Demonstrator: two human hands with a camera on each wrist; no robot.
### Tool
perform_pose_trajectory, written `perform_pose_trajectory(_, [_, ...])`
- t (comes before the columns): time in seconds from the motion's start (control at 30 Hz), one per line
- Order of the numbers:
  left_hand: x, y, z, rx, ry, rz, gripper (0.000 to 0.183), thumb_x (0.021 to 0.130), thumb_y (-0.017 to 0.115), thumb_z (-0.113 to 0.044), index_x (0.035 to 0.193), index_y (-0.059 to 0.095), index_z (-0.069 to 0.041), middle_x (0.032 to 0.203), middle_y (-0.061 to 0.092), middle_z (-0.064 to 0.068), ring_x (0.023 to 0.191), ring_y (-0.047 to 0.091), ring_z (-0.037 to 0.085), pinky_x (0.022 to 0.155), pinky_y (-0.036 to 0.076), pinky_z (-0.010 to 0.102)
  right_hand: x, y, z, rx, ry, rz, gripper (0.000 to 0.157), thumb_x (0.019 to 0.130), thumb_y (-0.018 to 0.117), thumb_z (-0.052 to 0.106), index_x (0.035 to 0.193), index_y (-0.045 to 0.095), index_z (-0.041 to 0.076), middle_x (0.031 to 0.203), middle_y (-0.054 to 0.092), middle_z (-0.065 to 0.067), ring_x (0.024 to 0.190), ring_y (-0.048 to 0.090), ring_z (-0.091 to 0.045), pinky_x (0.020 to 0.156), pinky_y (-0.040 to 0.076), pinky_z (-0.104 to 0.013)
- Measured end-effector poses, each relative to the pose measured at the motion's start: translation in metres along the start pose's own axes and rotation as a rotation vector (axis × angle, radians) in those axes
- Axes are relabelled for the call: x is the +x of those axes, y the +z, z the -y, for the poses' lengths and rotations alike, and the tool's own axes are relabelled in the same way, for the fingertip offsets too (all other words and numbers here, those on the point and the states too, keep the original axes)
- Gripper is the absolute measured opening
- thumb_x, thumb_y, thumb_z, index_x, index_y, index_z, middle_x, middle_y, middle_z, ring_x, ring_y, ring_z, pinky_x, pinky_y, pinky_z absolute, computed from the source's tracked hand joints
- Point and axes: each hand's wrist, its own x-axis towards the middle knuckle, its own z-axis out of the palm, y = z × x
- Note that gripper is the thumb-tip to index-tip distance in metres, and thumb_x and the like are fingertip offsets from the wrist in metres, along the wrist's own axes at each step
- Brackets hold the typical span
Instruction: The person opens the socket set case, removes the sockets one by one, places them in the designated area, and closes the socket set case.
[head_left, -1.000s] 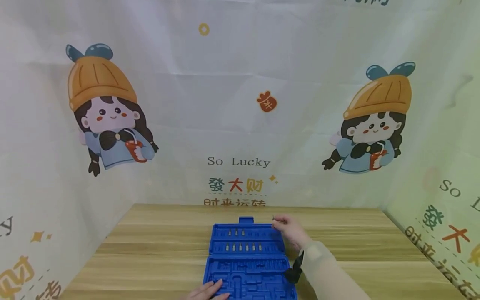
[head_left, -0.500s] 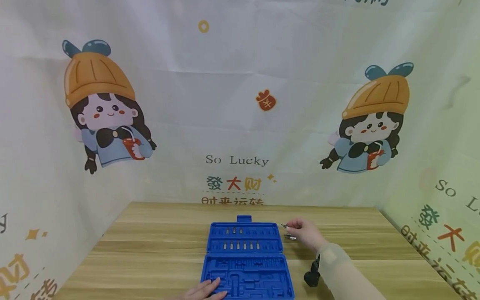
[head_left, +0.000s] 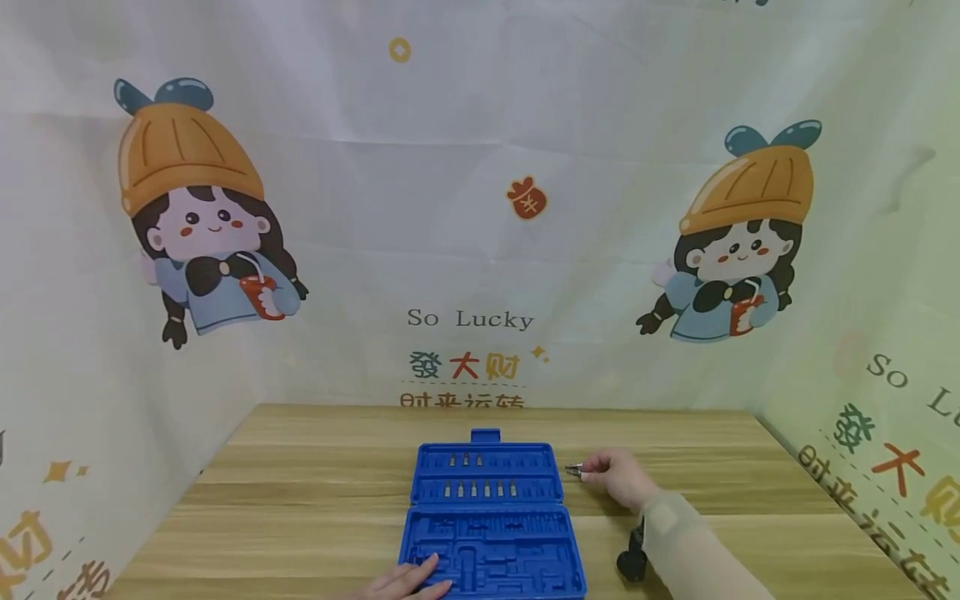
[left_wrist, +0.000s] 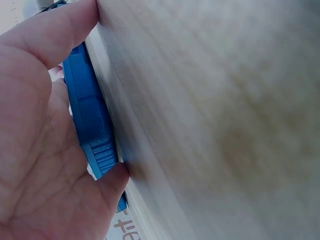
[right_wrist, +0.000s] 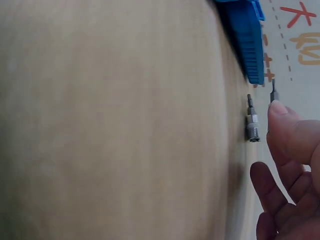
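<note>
An open blue plastic bit case (head_left: pixel 491 502) lies on the table. Three bits (head_left: pixel 466 459) stand in its far row, several more (head_left: pixel 473 490) in the row nearer. My left hand (head_left: pixel 405 582) rests on the near-left corner of the case, fingers extended over the molded tray. To the right of the lid, my right hand (head_left: pixel 621 479) pinches a slim metal screwdriver bit (right_wrist: pixel 274 94) between thumb and forefinger, its tip upward in the right wrist view. Beside it a thicker metal bit holder (right_wrist: pixel 252 125) with a bit in its end lies on the table.
The wooden table (head_left: pixel 300 500) runs back to a printed cloth backdrop (head_left: pixel 465 250), with cloth along both sides too. A latch tab (head_left: pixel 485 435) juts from the case's far edge. A black wrist camera (head_left: pixel 632 560) hangs at the right sleeve.
My right hand has moved right and down from the lid's far-right corner, still pinching the bit, to beside the bit holder. The left hand has stayed on the case.
</note>
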Motion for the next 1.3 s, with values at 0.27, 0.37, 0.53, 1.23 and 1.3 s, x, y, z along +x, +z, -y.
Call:
perform_pose_trajectory(0.27, [-0.001,0.008,-0.006,0.047,0.009,-0.111,0.064,0.086,0.072,-0.037,0.142,0.05,-0.015,0.14,0.051,0.013,0.113,0.058,0.015,0.079,0.051,0.021,-0.001,0.003,-0.002,-0.068,-0.004,-0.003,0.005,0.083,0.071,0.002,0.085,0.067,0.002,0.083,0.061,-0.002,0.077,0.051,-0.018,0.069,0.042,-0.032])
perform_pose_trajectory(0.37, [-0.002,0.008,-0.008,0.035,-0.001,-0.135,0.064,0.086,0.073,-0.036,0.141,0.051,-0.014,0.14,0.051,0.013,0.113,0.058,0.014,0.08,0.051,0.021,-0.001,0.002,-0.001,-0.09,0.002,-0.001,0.004,0.084,0.071,0.003,0.085,0.067,0.002,0.083,0.061,-0.002,0.077,0.052,-0.017,0.069,0.042,-0.032])
perform_pose_trajectory(0.53, [-0.001,0.004,-0.01,0.018,-0.029,-0.116,0.063,0.086,0.072,-0.035,0.142,0.05,-0.017,0.141,0.051,0.011,0.114,0.057,0.014,0.079,0.051,0.021,-0.001,0.003,0.001,-0.124,0.008,-0.005,0.004,0.083,0.072,0.002,0.082,0.068,0.003,0.081,0.061,-0.001,0.076,0.052,-0.017,0.069,0.042,-0.032])
perform_pose_trajectory(1.23, [-0.003,0.024,-0.024,0.212,-0.215,-0.072,0.06,0.088,0.063,-0.054,0.142,0.047,-0.035,0.141,0.051,-0.004,0.113,0.059,0.019,0.076,0.054,0.033,-0.01,-0.008,0.014,-0.071,0.038,0.019,0.013,0.087,0.068,0.006,0.098,0.067,-0.001,0.091,0.066,-0.004,0.082,0.058,-0.018,0.074,0.048,-0.038])
perform_pose_trajectory(1.3, [-0.007,0.03,-0.023,0.208,-0.216,-0.078,0.062,0.087,0.064,-0.054,0.143,0.047,-0.034,0.142,0.05,-0.003,0.113,0.059,0.022,0.075,0.054,0.035,-0.008,-0.005,0.024,-0.092,0.023,0.028,0.013,0.089,0.067,0.009,0.099,0.068,0.002,0.091,0.066,-0.003,0.083,0.059,-0.018,0.075,0.049,-0.039])
